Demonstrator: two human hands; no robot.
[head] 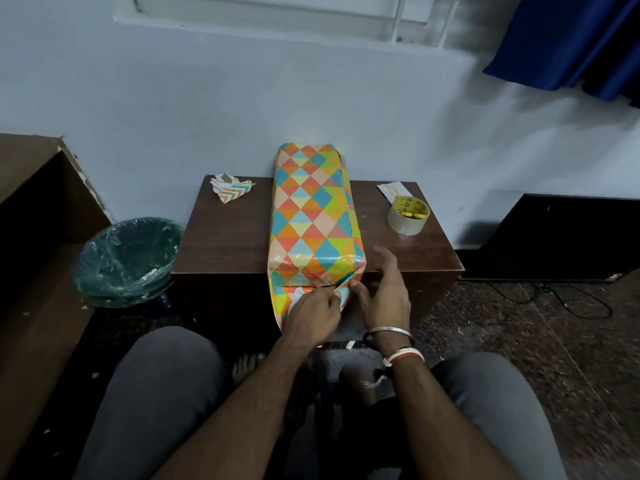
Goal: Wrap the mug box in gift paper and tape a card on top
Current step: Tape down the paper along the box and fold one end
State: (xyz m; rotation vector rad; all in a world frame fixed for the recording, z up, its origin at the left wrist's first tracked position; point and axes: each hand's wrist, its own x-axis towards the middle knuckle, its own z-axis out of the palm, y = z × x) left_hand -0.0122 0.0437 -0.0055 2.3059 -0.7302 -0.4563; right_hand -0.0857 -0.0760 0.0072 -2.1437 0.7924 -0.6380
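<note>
Wrapped mug box (311,216) lies on brown table (225,237) (pale wall (207,116) behind).

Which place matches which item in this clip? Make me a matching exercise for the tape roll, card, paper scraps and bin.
Things:
1. tape roll
2. card
3. paper scraps
4. bin

Places:
A. on the floor, left of the table
B. table's far left corner
C. right part of the table, a little nearer the person
D. table's far right corner, by the wall

Pairs: 1-C, 2-D, 3-B, 4-A
</note>
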